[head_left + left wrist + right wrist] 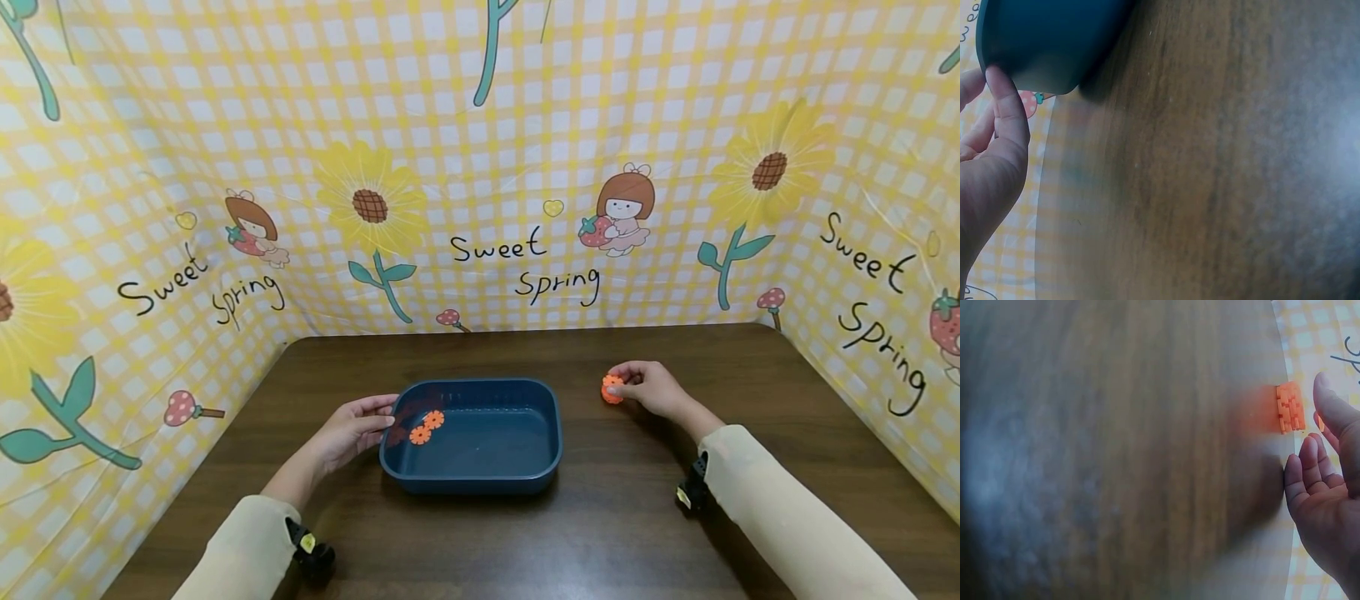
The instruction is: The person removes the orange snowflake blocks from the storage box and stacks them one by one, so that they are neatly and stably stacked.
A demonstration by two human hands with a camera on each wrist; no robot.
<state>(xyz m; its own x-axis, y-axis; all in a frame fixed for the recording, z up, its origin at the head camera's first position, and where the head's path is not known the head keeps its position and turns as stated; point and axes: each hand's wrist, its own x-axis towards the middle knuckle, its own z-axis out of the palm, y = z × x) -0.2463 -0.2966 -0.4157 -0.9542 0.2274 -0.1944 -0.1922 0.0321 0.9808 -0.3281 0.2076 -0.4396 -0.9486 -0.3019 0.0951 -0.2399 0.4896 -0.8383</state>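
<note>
A dark blue rectangular basin (480, 483) stands on the table, with two orange flower-shaped pieces (427, 427) lying inside toward its left end. My left hand (358, 429) pinches the basin's left rim between thumb and fingers. The left wrist view shows those fingertips right at the rim (984, 37). To the right of the basin, a short stack of orange toothed pieces (1290, 407) stands on the table. My right hand (654, 390) is at this stack, pinching an orange piece (1320, 422) between thumb and index finger, partly hidden by the fingers.
The brown wooden table (480, 542) runs back to a yellow checked cloth (480, 167) with printed flowers and lettering, which rises behind and on both sides. Black wrist cameras (692, 487) are strapped over both sleeves.
</note>
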